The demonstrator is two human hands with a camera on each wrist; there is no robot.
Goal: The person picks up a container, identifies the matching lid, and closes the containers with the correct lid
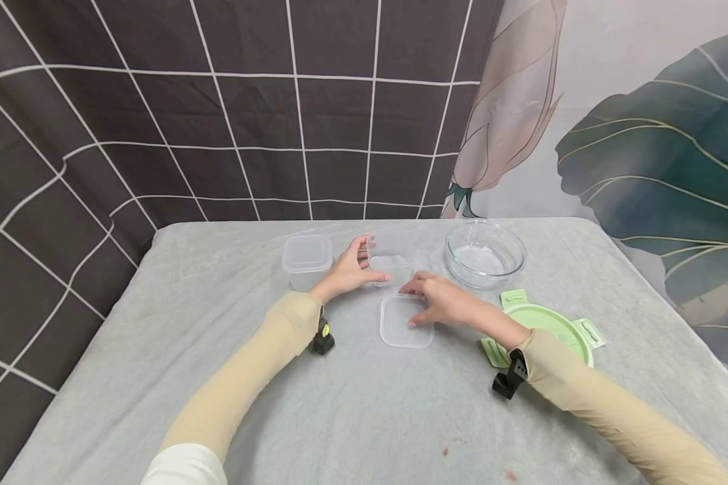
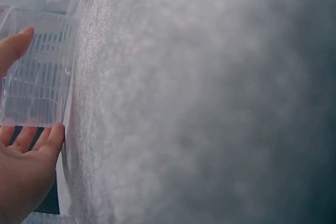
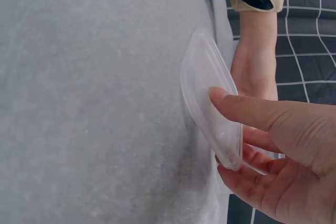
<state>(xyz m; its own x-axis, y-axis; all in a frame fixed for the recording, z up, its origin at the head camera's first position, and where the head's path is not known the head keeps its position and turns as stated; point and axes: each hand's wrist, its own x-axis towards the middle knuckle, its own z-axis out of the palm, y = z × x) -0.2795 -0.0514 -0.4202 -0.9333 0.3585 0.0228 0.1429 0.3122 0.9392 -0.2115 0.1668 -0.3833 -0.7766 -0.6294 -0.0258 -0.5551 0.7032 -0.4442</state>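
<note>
My left hand (image 1: 346, 273) grips a clear, square plastic food container (image 1: 394, 271) near the back middle of the table. In the left wrist view, the thumb crosses the ribbed-looking container (image 2: 37, 77) while the fingertips touch its side. Just to the right, my right hand (image 1: 445, 301) pinches a translucent square lid (image 1: 403, 331) by its edge. The right wrist view has the thumb on one face of the lid (image 3: 202, 85) and fingers at its other side; the lid is tilted there. The lid is apart from the container.
Left of my left hand stands another clear container with a lid (image 1: 307, 254). A round glass bowl (image 1: 485, 259) sits at the back right. A green lid with clip tabs (image 1: 549, 323) lies partly under my right forearm. Grey cloth (image 1: 364, 417) covers the table.
</note>
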